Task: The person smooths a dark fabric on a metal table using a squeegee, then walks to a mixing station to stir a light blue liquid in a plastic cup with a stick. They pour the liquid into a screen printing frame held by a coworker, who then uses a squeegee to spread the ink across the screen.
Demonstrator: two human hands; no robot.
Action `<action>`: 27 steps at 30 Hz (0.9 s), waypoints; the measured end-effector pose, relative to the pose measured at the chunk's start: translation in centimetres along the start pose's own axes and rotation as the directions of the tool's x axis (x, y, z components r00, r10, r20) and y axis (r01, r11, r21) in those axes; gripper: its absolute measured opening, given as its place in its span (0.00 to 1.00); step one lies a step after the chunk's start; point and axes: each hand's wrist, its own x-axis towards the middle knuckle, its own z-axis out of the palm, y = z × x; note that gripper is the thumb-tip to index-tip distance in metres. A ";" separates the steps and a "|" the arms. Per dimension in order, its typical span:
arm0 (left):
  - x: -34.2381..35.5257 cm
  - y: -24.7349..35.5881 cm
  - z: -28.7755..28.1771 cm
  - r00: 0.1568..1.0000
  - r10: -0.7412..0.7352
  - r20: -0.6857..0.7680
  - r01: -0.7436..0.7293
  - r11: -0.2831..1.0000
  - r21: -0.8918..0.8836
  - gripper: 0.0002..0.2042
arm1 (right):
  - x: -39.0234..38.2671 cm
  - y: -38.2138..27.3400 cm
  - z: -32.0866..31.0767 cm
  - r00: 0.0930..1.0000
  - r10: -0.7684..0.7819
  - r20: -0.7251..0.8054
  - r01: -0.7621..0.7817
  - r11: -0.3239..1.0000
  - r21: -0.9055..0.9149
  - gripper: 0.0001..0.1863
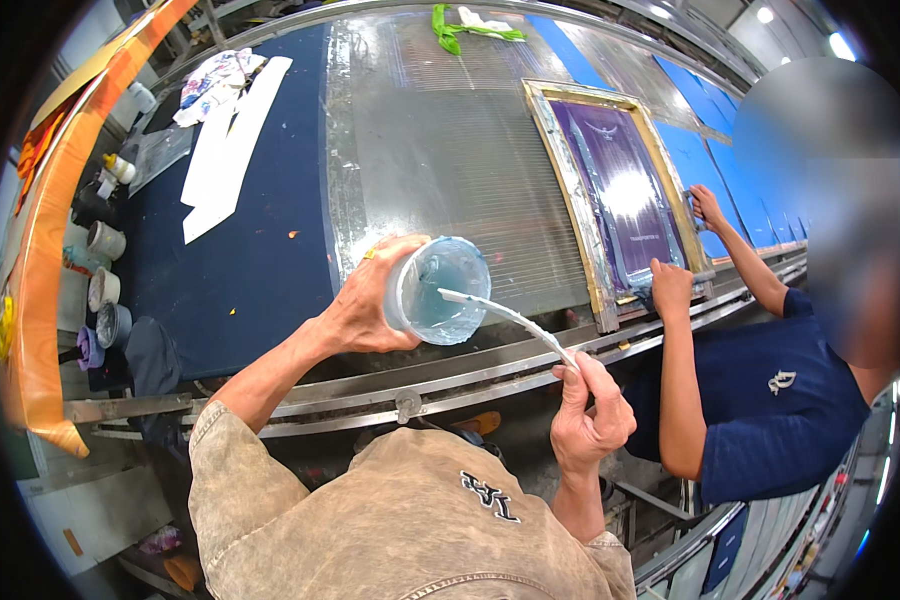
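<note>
My left hand (358, 305) is wrapped round the side of a translucent plastic tub (467, 262), tipped so that its open mouth faces me. Whitish residue coats the inside wall. In a pinch grip, my right hand (592, 412) has the end of a thin, slightly curved white stick (515, 318), which looks coated in pale paste. The stick's far tip reaches over the mouth of the tub. Both hands are above the near metal rail of a long printing table (440, 150).
At right a co-worker in a navy shirt (770, 420) grips a wooden-framed printing screen (542, 125). White strips (232, 150) and a patterned cloth (218, 82) lie on the dark left section. Several tubs (105, 240) stand along the left, beside an orange-covered edge (45, 300). Green cloth (445, 35) lies far back.
</note>
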 end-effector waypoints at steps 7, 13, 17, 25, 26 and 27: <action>0.2 1.0 -0.1 0.998 -0.056 -0.013 0.055 0.998 -0.039 0.47 | 0.2 -1.0 1.0 1.000 -0.014 0.010 0.014 1.000 -0.014 0.08; -0.5 1.2 0.4 0.998 -0.055 -0.001 0.055 0.998 0.005 0.51 | -0.7 -0.9 0.9 1.000 -0.021 -0.011 0.021 0.999 0.031 0.12; -0.5 0.8 1.0 0.996 -0.087 0.030 0.086 0.996 0.032 0.52 | -1.7 -0.3 0.4 0.999 -0.011 -0.034 0.012 1.000 0.018 0.14; 0.0 0.0 1.4 0.994 -0.078 0.074 0.075 0.996 0.045 0.53 | -1.8 -0.8 -0.3 0.998 0.060 -0.036 -0.060 0.998 -0.009 0.09; -0.1 -0.1 1.3 0.993 -0.072 0.089 0.066 0.995 0.072 0.54 | -1.8 -0.8 -0.3 0.998 0.062 -0.034 -0.062 0.998 -0.010 0.09; -0.1 -0.3 1.4 0.994 -0.068 0.086 0.062 0.996 0.068 0.54 | -1.8 -0.8 -0.2 0.998 0.062 -0.029 -0.062 0.998 -0.012 0.09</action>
